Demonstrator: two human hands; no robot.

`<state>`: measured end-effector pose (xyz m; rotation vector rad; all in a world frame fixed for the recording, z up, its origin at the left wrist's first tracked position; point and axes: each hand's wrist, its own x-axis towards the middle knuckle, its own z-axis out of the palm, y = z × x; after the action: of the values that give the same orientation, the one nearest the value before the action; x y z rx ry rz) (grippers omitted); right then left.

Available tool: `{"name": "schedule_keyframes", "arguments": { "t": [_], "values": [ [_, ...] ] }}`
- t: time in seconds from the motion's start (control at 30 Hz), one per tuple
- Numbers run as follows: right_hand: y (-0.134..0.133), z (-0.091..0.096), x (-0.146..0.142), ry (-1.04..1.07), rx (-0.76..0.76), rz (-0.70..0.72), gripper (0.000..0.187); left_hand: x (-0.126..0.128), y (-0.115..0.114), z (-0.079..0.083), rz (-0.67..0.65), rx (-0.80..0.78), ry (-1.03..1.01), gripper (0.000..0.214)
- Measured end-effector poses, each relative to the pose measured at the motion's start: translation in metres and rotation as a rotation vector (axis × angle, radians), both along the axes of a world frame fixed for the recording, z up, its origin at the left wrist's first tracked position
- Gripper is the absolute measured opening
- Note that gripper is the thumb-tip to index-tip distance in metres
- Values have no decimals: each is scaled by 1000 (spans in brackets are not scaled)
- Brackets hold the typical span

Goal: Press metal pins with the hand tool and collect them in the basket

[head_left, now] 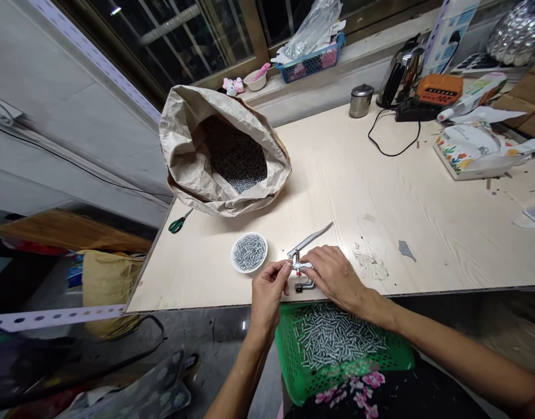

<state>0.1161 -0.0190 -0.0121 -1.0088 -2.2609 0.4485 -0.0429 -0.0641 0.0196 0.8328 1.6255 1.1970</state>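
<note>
My left hand [267, 288] is at the table's front edge with its fingers pinched on a small metal piece, right against a small hand press tool [303, 265] with a long metal lever. My right hand [332, 273] rests curled over the base of that tool. A round white dish [249, 252] of small metal pieces stands just left of my hands. In my lap below the table edge sits a green plastic basket [337, 355] holding many small metal cylinders.
A large open paper sack [219, 154] of dark small parts stands at the back left of the pale wood table [424, 233]. Green-handled scissors [179, 222] lie by it. A kettle [402, 73], steel cup [361, 100], black cable and tissue box [468, 152] are far right.
</note>
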Motion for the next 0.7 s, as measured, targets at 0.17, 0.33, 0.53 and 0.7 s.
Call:
{"name": "schedule_keyframes", "arguments": {
  "t": [0.17,0.33,0.53,0.7],
  "values": [
    [14,-28,45,-254,92,-16,20,-19,-7,-14,-94,-204,145,47],
    [19,-46,58,-269,120,99,21,-16,-8,-24,-112,-223,160,46],
    [12,-37,56,-266,299,87,29,-14,-10,-30,-138,-225,252,42],
    [7,-32,58,-292,371,63,29,-17,-12,-35,-167,-206,335,38]
  ]
}}
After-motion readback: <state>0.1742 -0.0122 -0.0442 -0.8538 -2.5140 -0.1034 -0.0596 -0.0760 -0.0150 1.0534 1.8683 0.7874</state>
